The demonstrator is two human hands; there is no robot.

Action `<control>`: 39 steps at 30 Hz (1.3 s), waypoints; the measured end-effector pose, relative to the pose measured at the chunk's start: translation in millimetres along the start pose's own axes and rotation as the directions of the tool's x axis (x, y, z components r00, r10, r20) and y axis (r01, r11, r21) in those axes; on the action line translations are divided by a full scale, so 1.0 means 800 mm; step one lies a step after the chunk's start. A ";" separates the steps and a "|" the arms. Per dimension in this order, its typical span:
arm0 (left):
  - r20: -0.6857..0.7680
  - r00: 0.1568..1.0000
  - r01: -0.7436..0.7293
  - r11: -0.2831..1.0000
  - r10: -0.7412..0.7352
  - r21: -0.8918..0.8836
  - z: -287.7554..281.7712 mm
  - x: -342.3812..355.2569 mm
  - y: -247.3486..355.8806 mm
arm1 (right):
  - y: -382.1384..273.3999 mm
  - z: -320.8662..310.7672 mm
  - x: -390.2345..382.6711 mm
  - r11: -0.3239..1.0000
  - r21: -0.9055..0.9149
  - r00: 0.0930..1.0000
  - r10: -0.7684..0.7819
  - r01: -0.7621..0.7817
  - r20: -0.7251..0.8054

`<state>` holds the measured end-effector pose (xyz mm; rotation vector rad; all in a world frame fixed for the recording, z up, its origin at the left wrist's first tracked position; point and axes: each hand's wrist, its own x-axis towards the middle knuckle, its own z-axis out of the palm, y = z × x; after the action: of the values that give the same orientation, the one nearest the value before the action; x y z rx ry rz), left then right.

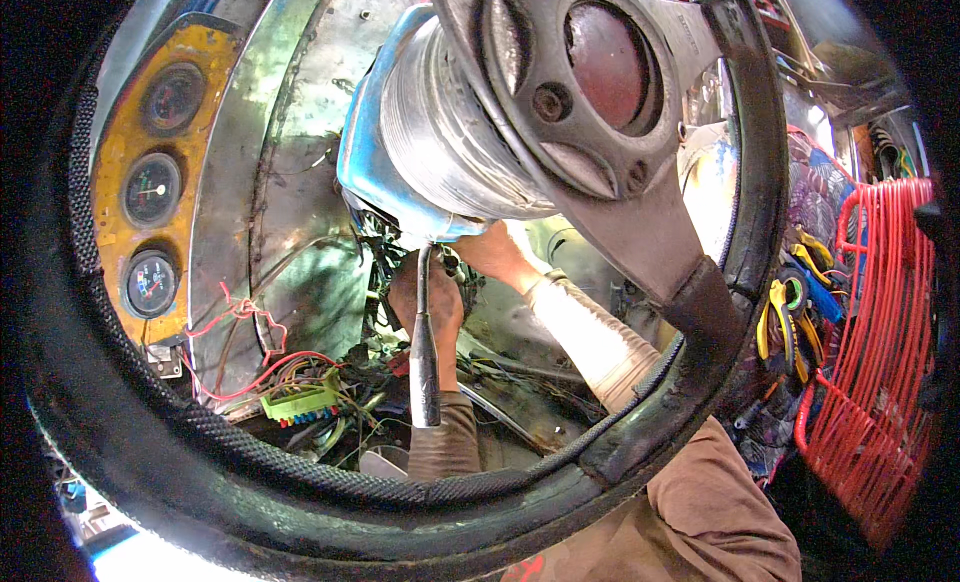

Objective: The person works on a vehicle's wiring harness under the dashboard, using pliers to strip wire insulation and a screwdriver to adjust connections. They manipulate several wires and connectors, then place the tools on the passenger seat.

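Both my arms reach past the steering wheel (pixel 690 222) to a bundle of dark wires (pixel 378 247) below the blue-edged steering column housing (pixel 362 147). My left hand (pixel 428 294) is curled closed beside the wires, partly behind a black stalk lever (pixel 424 362). A small dark part (pixel 452 264) shows by its fingertips; what it grips is hidden. Just under the housing, my right hand (pixel 497 254) comes in from the right, its fingers drawn together toward the same spot. The housing's lower edge covers part of them, so I cannot make out what they hold.
Left is a yellow gauge panel (pixel 125 217) with three round dials. A green fuse block (pixel 300 402) and loose red wires (pixel 235 312) lie below it. At the right, yellow-and-black handled tools (pixel 785 322) rest near a red corded chair (pixel 880 352). The wheel rim surrounds my arms.
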<state>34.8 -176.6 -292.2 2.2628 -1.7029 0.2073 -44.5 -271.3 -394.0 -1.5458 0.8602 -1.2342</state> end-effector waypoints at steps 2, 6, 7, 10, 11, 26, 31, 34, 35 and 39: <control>0.018 0.998 0.053 0.999 -0.053 0.000 0.004 0.001 0.001 | -0.032 -0.010 0.001 0.982 0.043 0.981 0.186 -0.183 -0.050; 0.001 0.992 0.129 0.989 -0.129 0.069 0.011 0.006 0.008 | -0.082 -0.041 0.000 0.739 -0.097 0.721 0.672 -0.666 0.168; -0.053 0.990 0.135 0.988 -0.131 0.072 0.009 0.006 0.010 | -0.085 -0.046 0.001 0.687 -0.044 0.664 0.716 -0.726 0.216; -0.027 0.984 0.174 0.985 -0.174 0.016 0.007 0.012 0.013 | -0.078 -0.053 -0.002 0.635 0.232 0.673 0.659 -0.737 0.335; -0.017 0.977 0.210 0.977 -0.211 -0.037 0.005 0.015 0.013 | -0.070 -0.054 -0.004 0.595 0.269 0.652 0.667 -0.757 0.360; 0.201 0.979 -0.030 0.999 0.027 0.014 -0.017 0.027 -0.001 | -0.042 -0.067 0.012 0.793 0.019 0.695 0.522 -0.609 0.495; 0.222 0.975 -0.026 1.000 0.028 -0.012 -0.013 0.029 -0.011 | -0.039 -0.058 0.015 0.824 -0.180 0.721 0.560 -0.538 0.409; 0.230 0.973 0.025 1.000 -0.029 0.017 -0.011 0.024 -0.012 | -0.048 -0.061 0.004 0.896 -0.118 0.853 0.443 -0.427 0.276; 0.226 0.973 0.031 0.999 -0.036 0.024 -0.011 0.022 -0.011 | -0.052 -0.062 0.000 0.909 -0.080 0.875 0.416 -0.410 0.247; 0.212 0.974 0.086 0.996 -0.078 -0.026 -0.014 0.017 -0.005 | -0.071 -0.064 0.004 0.852 -0.077 0.811 0.518 -0.518 0.273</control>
<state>43.6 -184.2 -278.0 2.3955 -1.6924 -0.0840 -95.1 -269.0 -337.1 -1.3183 1.0007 -0.5956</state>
